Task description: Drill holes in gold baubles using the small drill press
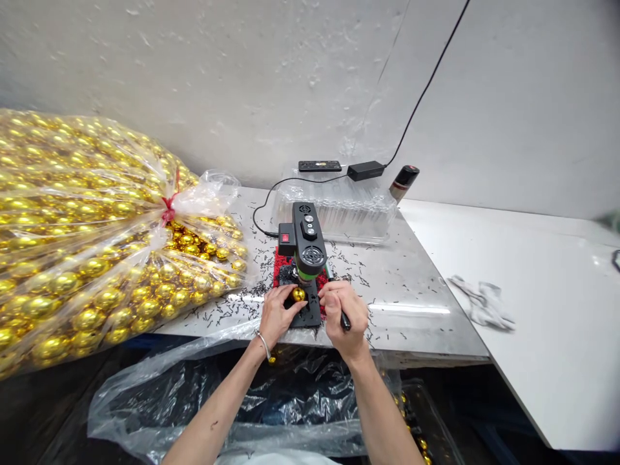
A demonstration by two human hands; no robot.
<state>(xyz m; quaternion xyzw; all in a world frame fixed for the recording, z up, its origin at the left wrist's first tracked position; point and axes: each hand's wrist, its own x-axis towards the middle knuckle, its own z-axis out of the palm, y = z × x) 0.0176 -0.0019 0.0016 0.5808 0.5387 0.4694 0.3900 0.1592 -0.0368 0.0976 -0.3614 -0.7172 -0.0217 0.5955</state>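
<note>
Between the thumb and fingers of my left hand (279, 313) is a shiny gold ball ornament (298, 294), held over the dark base plate (306, 316) of a small black bench machine (310, 242). The machine's head, with round vents, buttons and a green ring beneath, stands just behind the ball. My right hand (345, 316) is wrapped round the black-gripped lever (345, 321) on the machine's right side. A box with a red switch (285, 237) sits at the machine's left. Red material shows under the base.
A big clear bag of gold balls (92, 258) fills the left. Behind the machine are a clear plastic tray (358, 213), a power adapter (365, 170) and a spray can (403, 183). Black scraps litter the metal tabletop (411, 290). A plastic bag (203, 387) hangs below the front edge; white gloves (484, 303) lie right.
</note>
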